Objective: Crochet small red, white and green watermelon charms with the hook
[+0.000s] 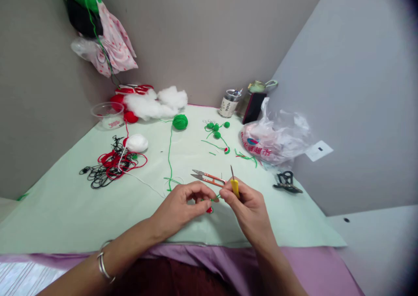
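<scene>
Near the front of the table, my left hand (186, 204) is closed on a small red-and-green crochet piece (209, 210), mostly hidden by the fingers. My right hand (250, 206) grips a yellow-handled crochet hook (234, 187), its thin metal shaft pointing up and away. The right thumb and finger also pinch green yarn (218, 196) that runs across to the left hand. Just beyond the hands lie orange-handled thread snips (209, 178), blades to the left. A green yarn ball (180, 122) sits farther back with its strand trailing toward me.
Tangled red and black yarn (111, 161) and a white yarn ball (137, 143) lie left. White stuffing (156, 102) is piled behind. Several green crocheted balls (217, 135) rest centre-right. A plastic bag (274, 139), a black claw clip (287, 183) and a pen holder (229, 103) stand or lie right.
</scene>
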Available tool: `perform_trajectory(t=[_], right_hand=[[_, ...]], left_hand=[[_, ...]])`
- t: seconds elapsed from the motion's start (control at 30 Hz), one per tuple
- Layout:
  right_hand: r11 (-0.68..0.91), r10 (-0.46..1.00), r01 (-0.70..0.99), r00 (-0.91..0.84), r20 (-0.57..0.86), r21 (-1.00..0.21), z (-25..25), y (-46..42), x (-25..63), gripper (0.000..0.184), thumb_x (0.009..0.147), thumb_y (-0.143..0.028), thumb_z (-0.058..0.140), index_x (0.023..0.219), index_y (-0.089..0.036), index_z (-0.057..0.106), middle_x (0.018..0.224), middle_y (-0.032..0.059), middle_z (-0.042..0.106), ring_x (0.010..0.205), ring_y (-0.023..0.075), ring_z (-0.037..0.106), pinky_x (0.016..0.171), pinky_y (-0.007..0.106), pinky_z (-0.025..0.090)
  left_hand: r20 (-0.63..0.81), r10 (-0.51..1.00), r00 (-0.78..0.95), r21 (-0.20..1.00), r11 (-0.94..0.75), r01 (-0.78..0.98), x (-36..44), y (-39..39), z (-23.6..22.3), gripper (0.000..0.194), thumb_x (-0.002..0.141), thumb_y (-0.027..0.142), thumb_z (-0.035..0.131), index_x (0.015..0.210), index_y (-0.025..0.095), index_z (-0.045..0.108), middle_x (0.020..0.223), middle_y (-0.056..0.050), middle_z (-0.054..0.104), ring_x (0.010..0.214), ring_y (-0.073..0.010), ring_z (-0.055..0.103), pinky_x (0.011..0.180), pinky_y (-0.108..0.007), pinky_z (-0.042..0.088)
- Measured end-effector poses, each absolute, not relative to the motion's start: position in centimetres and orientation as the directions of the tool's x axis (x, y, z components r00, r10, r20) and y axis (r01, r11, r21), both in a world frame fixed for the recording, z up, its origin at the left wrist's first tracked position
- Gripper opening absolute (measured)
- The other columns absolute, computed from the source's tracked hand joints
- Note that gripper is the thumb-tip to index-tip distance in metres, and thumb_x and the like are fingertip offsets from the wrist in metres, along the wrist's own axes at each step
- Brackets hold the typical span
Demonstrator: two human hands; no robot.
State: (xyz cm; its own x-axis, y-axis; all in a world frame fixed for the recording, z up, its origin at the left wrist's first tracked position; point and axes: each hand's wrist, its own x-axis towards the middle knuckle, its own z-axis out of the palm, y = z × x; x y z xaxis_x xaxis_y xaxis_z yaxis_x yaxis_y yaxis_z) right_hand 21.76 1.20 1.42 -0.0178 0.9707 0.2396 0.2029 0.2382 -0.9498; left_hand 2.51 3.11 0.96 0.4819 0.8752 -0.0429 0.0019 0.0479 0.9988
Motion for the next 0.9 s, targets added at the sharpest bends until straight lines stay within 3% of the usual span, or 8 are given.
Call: perform_trajectory(t=[0.17,0.27,0.37,0.5,0.67,0.8,0.9], right_hand=[[0.121,0.985,-0.057,-0.119,0.127,-0.991,2.6,3.7,21.0,0.035,0.087,-0.051,0.078,0.075,-0.02,0.067,0.067,-0.0024,0.058,0.055,0.0101,0.034,0.053,0.027,0.027],[-0.033,0.971,-0.197,-0.238,0.015,-0.98,3.0,5.6,20.0,0.044,0.085,-0.063,0.075,0.077,-0.022,0.06,0.052,-0.0072,0.05,0.048,0.0088,0.025,0.048,0.025,0.02],[-0.031,0.956,-0.197,-0.293,0.029,-0.98,3.6,7.2,19.1,0.048,0.077,-0.062,0.083,0.071,-0.021,0.058,0.046,-0.0111,0.038,0.046,0.0072,0.022,0.047,0.024,0.018],[-0.008,0.952,-0.204,-0.3,0.055,-0.979,4.3,9.0,18.5,0.05,0.072,-0.061,0.086,0.067,-0.021,0.056,0.047,-0.0117,0.036,0.045,0.0053,0.019,0.044,0.023,0.015],[-0.01,0.969,-0.219,-0.244,0.044,-0.976,3.7,10.7,18.9,0.049,0.076,-0.062,0.081,0.073,-0.023,0.052,0.048,-0.0148,0.028,0.045,0.0053,0.013,0.043,0.022,0.015],[0.021,0.983,-0.162,-0.174,0.049,-0.987,2.5,11.7,19.8,0.05,0.079,-0.068,0.075,0.079,-0.021,0.058,0.054,-0.0104,0.044,0.045,0.0055,0.014,0.042,0.023,0.014],[0.094,0.992,-0.095,-0.072,0.101,-0.991,1.9,12.1,20.3,0.048,0.086,-0.068,0.069,0.086,-0.02,0.066,0.053,-0.0113,0.039,0.047,0.0077,0.016,0.045,0.025,0.016]], left_hand=[[-0.017,0.854,0.52,0.991,0.085,-0.108,2.6,5.0,2.0,0.019,0.086,0.037,0.073,0.08,0.02,0.073,0.085,-0.003,0.071,0.081,-0.0189,0.06,0.078,-0.03,0.044],[-0.015,0.855,0.518,0.991,0.08,-0.104,2.8,6.5,2.0,0.018,0.084,0.036,0.073,0.077,0.019,0.072,0.082,-0.003,0.071,0.081,-0.0199,0.06,0.08,-0.031,0.044],[-0.004,0.863,0.505,0.994,0.059,-0.093,2.7,8.0,1.8,0.013,0.078,0.03,0.073,0.071,0.019,0.069,0.074,-0.001,0.067,0.078,-0.0199,0.057,0.078,-0.031,0.042],[-0.011,0.872,0.489,0.992,0.072,-0.107,2.3,9.1,1.7,0.017,0.071,0.024,0.075,0.061,0.02,0.062,0.064,0.002,0.056,0.069,-0.0169,0.046,0.07,-0.029,0.038],[-0.061,0.901,0.43,0.969,0.157,-0.191,2.4,9.1,0.3,0.033,0.08,0.046,0.079,0.068,0.019,0.064,0.069,0.001,0.055,0.069,-0.0156,0.047,0.069,-0.028,0.041],[-0.103,0.925,0.365,0.938,0.212,-0.273,2.8,9.5,-0.8,0.05,0.071,0.061,0.088,0.075,0.017,0.066,0.075,0.0,0.058,0.065,-0.0128,0.052,0.067,-0.026,0.045],[-0.111,0.963,0.246,0.933,0.186,-0.308,2.8,9.8,-1.2,0.053,0.067,0.062,0.09,0.081,0.017,0.066,0.073,0.004,0.055,0.058,-0.0096,0.048,0.061,-0.025,0.042]])
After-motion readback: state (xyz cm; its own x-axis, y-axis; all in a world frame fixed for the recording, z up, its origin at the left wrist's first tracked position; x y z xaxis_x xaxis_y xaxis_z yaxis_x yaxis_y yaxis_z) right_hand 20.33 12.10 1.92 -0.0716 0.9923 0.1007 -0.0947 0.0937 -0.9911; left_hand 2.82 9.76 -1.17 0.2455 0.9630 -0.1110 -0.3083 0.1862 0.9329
